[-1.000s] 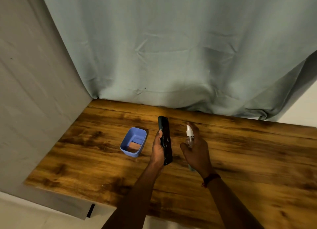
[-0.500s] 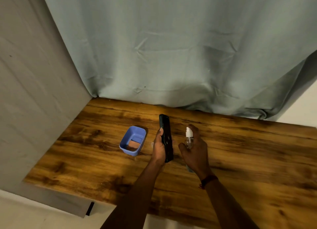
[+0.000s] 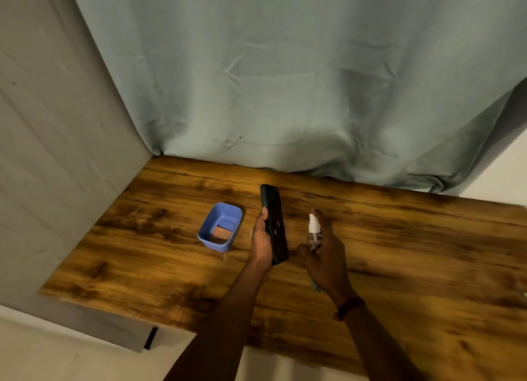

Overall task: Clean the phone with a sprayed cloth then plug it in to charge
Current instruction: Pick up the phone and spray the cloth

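A black phone (image 3: 275, 224) stands on its long edge above the wooden table (image 3: 413, 252), gripped from the left by my left hand (image 3: 262, 242). My right hand (image 3: 325, 256) wraps a small clear spray bottle with a white nozzle (image 3: 313, 229), held upright just right of the phone, nozzle toward it. A bit of pale blue cloth (image 3: 316, 286) peeks out under the right palm; most of it is hidden. No charger or cable is visible.
A small blue plastic tub (image 3: 208, 239) with a pinkish block inside sits left of the phone. A grey-blue curtain (image 3: 285, 81) hangs along the table's back edge and a grey panel (image 3: 51, 152) along its left side.
Both hands with the phone and bottle have stayed almost in place; the spray bottle has shifted slightly away from the phone.
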